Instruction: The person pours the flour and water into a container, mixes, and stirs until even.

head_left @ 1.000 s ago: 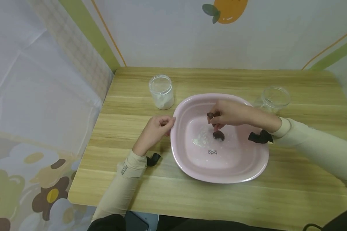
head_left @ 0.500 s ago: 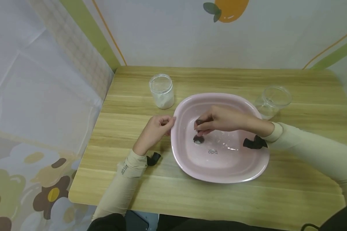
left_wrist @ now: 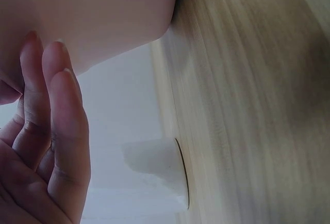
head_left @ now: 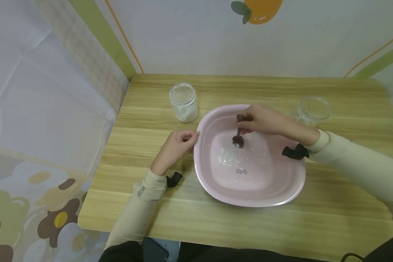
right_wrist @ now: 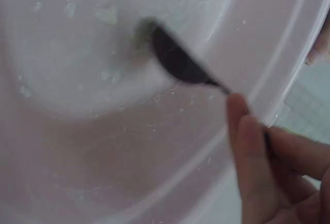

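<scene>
My right hand [head_left: 263, 119] pinches the handle of a dark spoon [head_left: 238, 141] over the pink basin [head_left: 213, 182]. In the right wrist view the spoon's bowl [right_wrist: 178, 59] tilts down toward the basin's bottom, where wet, clear patches glisten. The left hand [head_left: 177, 147] holds the basin's left rim, thumb at the top edge. Seen from the left wrist, its fingers [left_wrist: 67, 121] lie along the basin's outer wall [left_wrist: 108, 13].
A clear jar with white contents [head_left: 184, 103] stands behind the basin's left side. Another clear jar [head_left: 314, 111] stands at the back right, partly behind the right forearm. All rest on a wooden table [head_left: 134, 120] against a printed cloth wall.
The spoon swept left across the basin in my right hand, then came back right and toward the far side. My left hand stays on the rim.
</scene>
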A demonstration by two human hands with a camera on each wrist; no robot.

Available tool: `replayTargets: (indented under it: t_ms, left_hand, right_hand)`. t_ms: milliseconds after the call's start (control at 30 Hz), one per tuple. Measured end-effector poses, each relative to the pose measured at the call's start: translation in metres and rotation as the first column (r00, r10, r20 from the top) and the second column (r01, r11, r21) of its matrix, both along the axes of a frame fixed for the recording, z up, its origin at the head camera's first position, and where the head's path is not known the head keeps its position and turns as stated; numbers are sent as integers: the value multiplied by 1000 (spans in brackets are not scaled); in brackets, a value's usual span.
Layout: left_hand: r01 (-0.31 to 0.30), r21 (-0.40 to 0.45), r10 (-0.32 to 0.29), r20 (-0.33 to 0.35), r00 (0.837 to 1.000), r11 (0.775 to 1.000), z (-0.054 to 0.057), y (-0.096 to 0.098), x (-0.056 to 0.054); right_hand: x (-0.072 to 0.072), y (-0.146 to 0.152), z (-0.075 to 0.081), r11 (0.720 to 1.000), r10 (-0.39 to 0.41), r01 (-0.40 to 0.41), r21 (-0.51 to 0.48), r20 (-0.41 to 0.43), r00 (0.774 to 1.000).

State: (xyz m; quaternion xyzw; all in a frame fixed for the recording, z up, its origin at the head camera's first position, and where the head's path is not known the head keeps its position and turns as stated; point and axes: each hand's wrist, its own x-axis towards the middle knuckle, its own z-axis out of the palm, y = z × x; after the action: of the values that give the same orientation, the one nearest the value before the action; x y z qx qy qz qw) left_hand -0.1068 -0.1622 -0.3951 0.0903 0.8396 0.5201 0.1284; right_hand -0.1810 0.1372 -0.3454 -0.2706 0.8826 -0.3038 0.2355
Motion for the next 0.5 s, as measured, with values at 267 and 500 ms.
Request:
replayTargets:
  t_ms: [267,500]
  left_hand:
    - [-2,4,2,0,1000,1000,1,0,1]
    - [-3,4,3,2,1000,1000,0,0,0]
  right_hand:
    - [-5,10,7,988,34,-12,153,-140,990]
    - [-1,9,10,969,126,-121,218,-7,992]
